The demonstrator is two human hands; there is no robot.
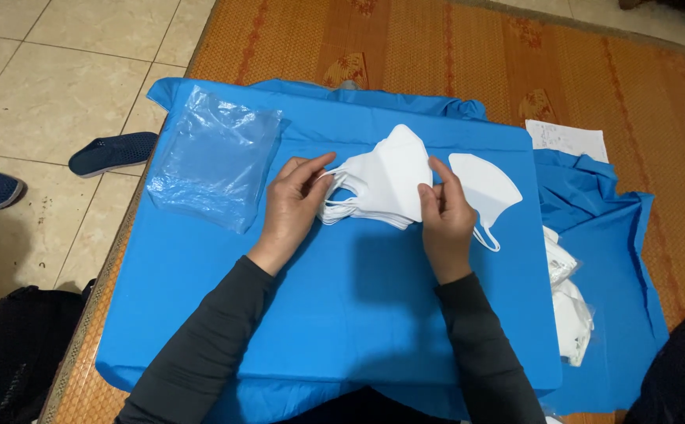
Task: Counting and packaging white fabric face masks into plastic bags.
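A stack of folded white face masks (386,179) is held between both my hands above a blue cloth-covered board (335,298). My left hand (291,206) grips the stack's left side by the ear loops. My right hand (444,216) pinches its right edge. A single white mask (485,188) lies flat on the blue cloth just right of my right hand, its ear loop trailing down. Both forearms wear dark grey sleeves.
A pile of clear plastic bags (217,157) lies at the board's left rear. Bagged masks (570,306) sit at the right edge, a white paper sheet (566,140) behind them. Dark blue slippers (111,151) rest on the tiled floor left. A woven orange mat (437,47) lies underneath.
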